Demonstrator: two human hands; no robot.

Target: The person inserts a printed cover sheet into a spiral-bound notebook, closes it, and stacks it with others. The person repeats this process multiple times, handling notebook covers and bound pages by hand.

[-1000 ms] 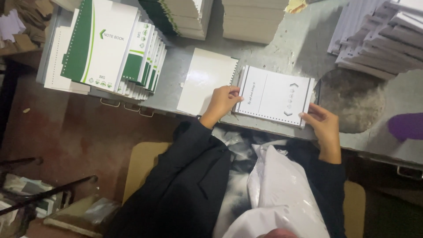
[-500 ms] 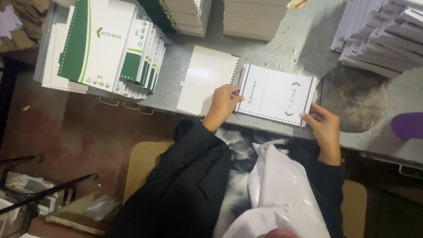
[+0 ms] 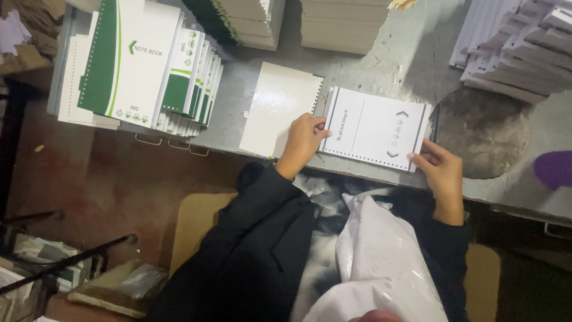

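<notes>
Hands: left hand (image 3: 304, 140) and right hand (image 3: 440, 170) both pinch one white sheet (image 3: 374, 128); one blank sheet (image 3: 280, 107) lies just left, one green notebook stack (image 3: 143, 65) farther left.

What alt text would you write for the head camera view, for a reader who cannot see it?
Seen from above, a seated person's left hand and right hand hold the two ends of a white punched sheet on a grey worktable. A cream blank sheet lies beside it, with green-and-white notebook covers fanned out further left and paper stacks behind.
</notes>
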